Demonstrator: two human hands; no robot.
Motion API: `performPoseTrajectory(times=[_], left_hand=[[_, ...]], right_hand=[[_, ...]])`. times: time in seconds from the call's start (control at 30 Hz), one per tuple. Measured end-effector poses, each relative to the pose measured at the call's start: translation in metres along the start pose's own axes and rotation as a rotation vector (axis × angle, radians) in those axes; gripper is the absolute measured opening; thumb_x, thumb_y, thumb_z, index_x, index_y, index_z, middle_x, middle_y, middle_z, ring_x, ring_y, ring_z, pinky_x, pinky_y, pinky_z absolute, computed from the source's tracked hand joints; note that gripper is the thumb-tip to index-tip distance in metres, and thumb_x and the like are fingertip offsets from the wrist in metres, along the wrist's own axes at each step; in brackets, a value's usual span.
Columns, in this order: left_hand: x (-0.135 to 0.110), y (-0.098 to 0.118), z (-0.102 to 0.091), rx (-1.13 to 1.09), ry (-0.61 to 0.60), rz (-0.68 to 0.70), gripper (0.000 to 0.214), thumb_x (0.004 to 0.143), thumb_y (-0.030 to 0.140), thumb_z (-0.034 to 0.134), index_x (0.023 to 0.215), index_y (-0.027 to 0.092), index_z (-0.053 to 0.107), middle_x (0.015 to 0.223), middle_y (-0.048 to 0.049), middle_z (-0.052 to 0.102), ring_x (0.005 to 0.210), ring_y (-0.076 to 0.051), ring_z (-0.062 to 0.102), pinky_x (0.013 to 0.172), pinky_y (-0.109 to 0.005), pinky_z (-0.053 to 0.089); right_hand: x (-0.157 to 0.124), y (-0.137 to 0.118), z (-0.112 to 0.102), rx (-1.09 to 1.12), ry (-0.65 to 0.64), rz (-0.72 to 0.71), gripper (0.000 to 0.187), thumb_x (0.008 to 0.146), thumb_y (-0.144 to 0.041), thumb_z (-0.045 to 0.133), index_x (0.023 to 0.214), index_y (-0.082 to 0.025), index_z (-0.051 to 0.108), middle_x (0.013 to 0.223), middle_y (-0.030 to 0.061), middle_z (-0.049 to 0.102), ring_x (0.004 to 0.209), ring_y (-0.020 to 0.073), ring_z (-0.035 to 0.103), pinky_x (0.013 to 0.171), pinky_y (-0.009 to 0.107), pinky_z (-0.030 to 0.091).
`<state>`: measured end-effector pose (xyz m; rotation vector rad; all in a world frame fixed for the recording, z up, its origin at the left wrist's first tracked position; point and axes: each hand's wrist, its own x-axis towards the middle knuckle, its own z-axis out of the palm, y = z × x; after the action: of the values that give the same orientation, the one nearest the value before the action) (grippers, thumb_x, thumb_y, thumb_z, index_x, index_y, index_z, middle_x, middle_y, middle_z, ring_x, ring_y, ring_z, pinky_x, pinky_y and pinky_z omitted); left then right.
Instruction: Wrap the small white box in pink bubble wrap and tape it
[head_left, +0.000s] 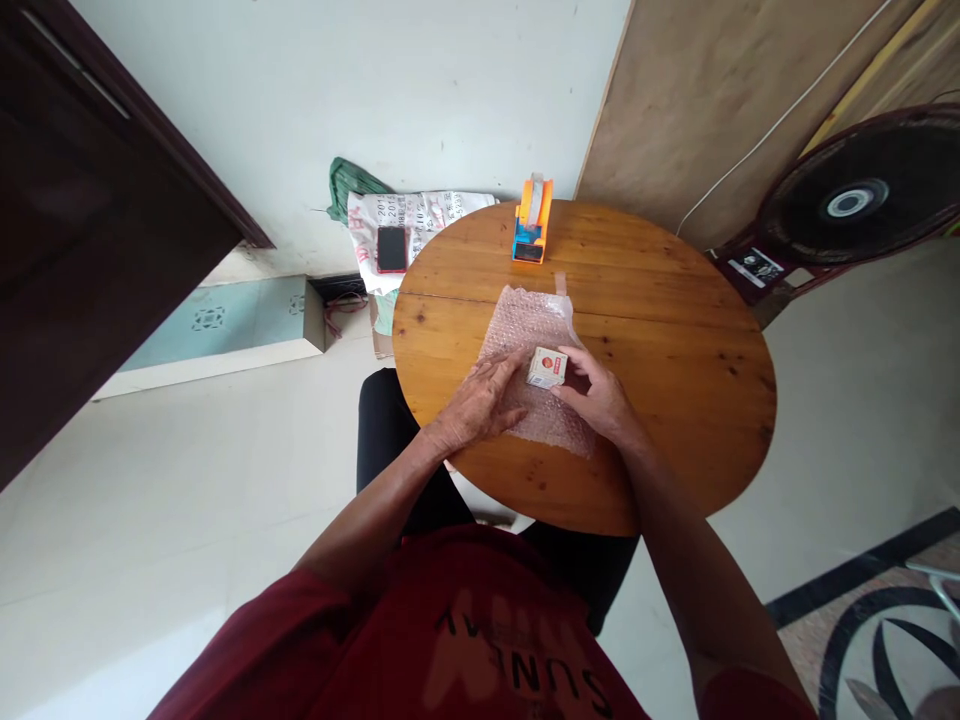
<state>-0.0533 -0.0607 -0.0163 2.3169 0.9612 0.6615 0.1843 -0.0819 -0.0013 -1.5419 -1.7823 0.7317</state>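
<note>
A small white box [547,367] with red print rests on a sheet of pink bubble wrap [532,318] on the round wooden table. My right hand [596,393] grips the box from its right side, thumb at the near edge and fingers at the far edge. Flat on the wrap, just left of the box, lies my left hand [487,395], fingers stretched out. A strip of tape [561,284] sticks out from the wrap's far edge.
An orange and blue tape dispenser [532,222] stands at the far side of the wooden table [675,360]. Beyond the table's left edge, a phone [391,249] lies on a printed white sack [442,212]. A large round black speaker [855,205] is at the right.
</note>
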Motion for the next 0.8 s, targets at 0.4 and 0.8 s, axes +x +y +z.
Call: performPoseTrajectory(times=[0.4, 0.8], left_hand=[[0.0, -0.005, 0.003, -0.007, 0.019, 0.022, 0.09, 0.081, 0.027, 0.075, 0.157, 0.025, 0.026, 0.158, -0.0131, 0.043, 0.146, -0.031, 0.041, 0.121, -0.051, 0.035], [0.0, -0.008, 0.005, 0.002, 0.042, 0.05, 0.092, 0.08, 0.027, 0.076, 0.157, 0.025, 0.025, 0.156, -0.0137, 0.045, 0.144, -0.032, 0.044, 0.119, -0.053, 0.036]], right_hand=[[0.001, 0.01, 0.005, 0.007, 0.031, -0.078, 0.053, 0.079, -0.031, 0.071, 0.13, -0.027, 0.061, 0.131, 0.0065, 0.069, 0.118, 0.0293, 0.065, 0.104, 0.05, 0.05], [-0.001, 0.007, 0.005, 0.069, 0.035, -0.058, 0.07, 0.076, -0.033, 0.072, 0.142, -0.024, 0.051, 0.148, 0.0137, 0.054, 0.126, 0.0328, 0.06, 0.109, 0.055, 0.046]])
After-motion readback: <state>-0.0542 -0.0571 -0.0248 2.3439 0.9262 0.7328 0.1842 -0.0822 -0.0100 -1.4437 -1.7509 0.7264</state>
